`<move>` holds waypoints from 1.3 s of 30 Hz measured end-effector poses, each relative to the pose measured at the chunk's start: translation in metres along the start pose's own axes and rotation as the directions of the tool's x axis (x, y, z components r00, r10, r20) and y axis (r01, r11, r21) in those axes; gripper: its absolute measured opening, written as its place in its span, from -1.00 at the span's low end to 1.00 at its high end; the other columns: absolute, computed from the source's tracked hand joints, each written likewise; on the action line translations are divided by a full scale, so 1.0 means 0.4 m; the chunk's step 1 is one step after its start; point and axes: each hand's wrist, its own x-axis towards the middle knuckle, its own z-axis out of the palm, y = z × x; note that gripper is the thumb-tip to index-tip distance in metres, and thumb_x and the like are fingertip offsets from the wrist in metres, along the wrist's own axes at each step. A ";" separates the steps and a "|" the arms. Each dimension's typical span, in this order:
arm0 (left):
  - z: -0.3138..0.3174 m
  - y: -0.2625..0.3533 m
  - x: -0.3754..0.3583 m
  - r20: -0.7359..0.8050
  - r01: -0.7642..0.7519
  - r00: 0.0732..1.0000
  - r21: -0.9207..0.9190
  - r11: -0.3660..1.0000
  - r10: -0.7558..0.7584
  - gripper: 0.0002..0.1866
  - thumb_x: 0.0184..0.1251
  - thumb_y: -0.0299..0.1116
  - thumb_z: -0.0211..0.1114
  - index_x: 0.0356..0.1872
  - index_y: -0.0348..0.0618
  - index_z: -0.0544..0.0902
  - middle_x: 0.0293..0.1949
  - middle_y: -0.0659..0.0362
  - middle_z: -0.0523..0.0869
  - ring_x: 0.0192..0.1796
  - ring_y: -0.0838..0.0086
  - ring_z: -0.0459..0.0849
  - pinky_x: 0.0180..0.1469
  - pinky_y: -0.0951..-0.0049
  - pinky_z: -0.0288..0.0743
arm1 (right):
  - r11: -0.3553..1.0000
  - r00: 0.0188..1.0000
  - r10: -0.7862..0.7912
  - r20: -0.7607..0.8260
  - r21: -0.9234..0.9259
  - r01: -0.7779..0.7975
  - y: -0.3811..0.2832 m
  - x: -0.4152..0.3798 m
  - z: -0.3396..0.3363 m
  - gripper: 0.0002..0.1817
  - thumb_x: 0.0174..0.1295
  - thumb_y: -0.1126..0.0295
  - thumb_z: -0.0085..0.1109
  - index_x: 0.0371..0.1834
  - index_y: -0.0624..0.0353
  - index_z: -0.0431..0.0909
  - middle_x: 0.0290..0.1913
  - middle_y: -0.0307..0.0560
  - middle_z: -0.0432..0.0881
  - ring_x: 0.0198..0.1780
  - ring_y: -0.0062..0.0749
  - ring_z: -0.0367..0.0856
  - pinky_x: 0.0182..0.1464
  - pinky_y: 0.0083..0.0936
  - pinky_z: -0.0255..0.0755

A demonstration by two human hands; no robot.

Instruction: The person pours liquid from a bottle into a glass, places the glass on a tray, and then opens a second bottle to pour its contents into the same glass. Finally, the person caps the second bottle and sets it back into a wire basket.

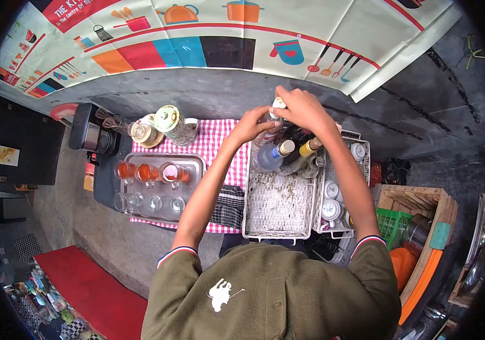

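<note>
Glass bottle (266, 137) at the far end of the white wicker tray (279, 209), just beyond the blue bottle (266, 159). Held about its upper part in the left hand (254, 123), with fingers of the right hand (303, 107) curled around the white cap (279, 102). Probably stiff, fragile and smooth enough to slip if wet; hard to judge for weight, with the fill level hidden. Best gripped firmly around the body or lower neck, never lifted by the cap alone, and kept from knocking against the yellow-necked bottle (309, 148) crowded nearby.
</note>
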 end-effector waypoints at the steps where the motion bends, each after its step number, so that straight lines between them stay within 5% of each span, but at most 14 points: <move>1: 0.001 -0.003 0.000 0.028 0.027 0.999 0.002 1.000 -0.027 -0.51 0.20 -0.18 0.47 0.10 -0.22 0.63 -0.17 -0.05 0.75 -0.18 0.22 0.71 -0.08 0.27 0.53 | 1.000 1.000 -0.015 0.022 -0.014 0.015 0.010 0.003 0.006 -0.58 0.21 0.05 0.27 -0.14 0.18 0.47 -0.38 0.24 0.68 -0.22 0.23 0.67 -0.20 0.03 0.49; 4: 0.000 -0.017 -0.007 0.175 0.167 0.971 -0.018 0.986 -0.161 -0.57 0.25 -0.24 0.45 0.09 -0.23 0.65 -0.07 0.01 0.77 -0.03 0.36 0.71 0.06 0.32 0.51 | 0.985 0.977 -0.158 0.145 -0.045 0.166 0.049 0.028 0.030 -0.57 0.18 0.08 0.28 -0.16 0.23 0.48 -0.42 0.20 0.69 -0.31 0.13 0.71 -0.26 -0.05 0.52; 7: 0.015 -0.050 -0.018 0.180 0.134 0.976 -0.052 0.990 -0.122 -0.59 0.24 -0.25 0.46 0.06 -0.22 0.66 -0.11 0.06 0.78 -0.06 0.43 0.70 0.04 0.33 0.51 | 0.996 0.911 -0.090 0.403 0.047 0.078 0.058 0.059 0.030 -0.57 0.15 0.11 0.31 -0.18 0.28 0.48 -0.47 0.14 0.70 -0.42 -0.03 0.72 -0.34 -0.18 0.54; 13: 0.016 -0.063 -0.028 0.222 0.207 0.957 -0.080 0.975 -0.185 -0.57 0.24 -0.31 0.46 0.10 -0.23 0.64 -0.13 0.13 0.77 -0.07 0.48 0.67 0.05 0.36 0.52 | 0.979 0.851 -0.077 0.520 0.202 -0.035 0.069 0.075 0.038 -0.49 0.20 0.04 0.33 -0.13 0.32 0.44 -0.46 0.05 0.71 -0.47 -0.18 0.73 -0.39 -0.26 0.54; 18: 0.024 -0.038 -0.055 0.214 0.262 0.950 -0.146 0.954 -0.228 -0.47 0.20 -0.43 0.41 0.23 -0.23 0.55 0.04 0.08 0.72 0.07 0.43 0.64 0.15 0.35 0.49 | 0.964 0.809 -0.139 0.570 0.264 -0.020 0.074 0.055 0.032 -0.44 0.23 -0.03 0.31 -0.09 0.31 0.43 -0.36 0.06 0.71 -0.39 -0.31 0.73 -0.34 -0.32 0.55; 22: 0.030 -0.044 -0.072 0.189 0.163 0.971 -0.078 0.983 -0.146 -0.43 0.18 -0.47 0.38 0.27 -0.24 0.50 0.10 0.06 0.68 0.14 0.40 0.61 0.23 0.32 0.44 | 0.951 0.789 -0.118 0.603 0.297 -0.084 0.082 0.039 0.025 -0.43 0.24 -0.04 0.30 0.01 0.26 0.46 -0.35 -0.05 0.71 -0.33 -0.41 0.70 -0.31 -0.41 0.52; 25: 0.041 -0.031 -0.074 0.121 0.103 0.989 -0.112 0.988 -0.089 -0.49 0.21 -0.31 0.45 0.17 -0.23 0.56 -0.02 0.00 0.69 0.04 0.31 0.67 0.08 0.32 0.51 | 0.926 0.799 -0.121 0.589 0.356 -0.122 0.102 0.029 0.030 -0.46 0.26 0.00 0.29 0.08 0.20 0.48 -0.35 -0.12 0.71 -0.32 -0.46 0.69 -0.29 -0.46 0.50; 39: 0.050 -0.061 -0.056 0.200 0.078 0.977 -0.030 0.996 -0.071 -0.49 0.20 -0.40 0.41 0.20 -0.19 0.56 0.03 0.00 0.69 0.04 0.30 0.65 0.09 0.29 0.48 | 0.896 0.801 -0.227 0.553 0.441 -0.051 0.121 0.013 0.036 -0.51 0.24 0.10 0.30 0.21 -0.01 0.53 -0.32 -0.19 0.63 -0.36 -0.51 0.58 -0.30 -0.47 0.45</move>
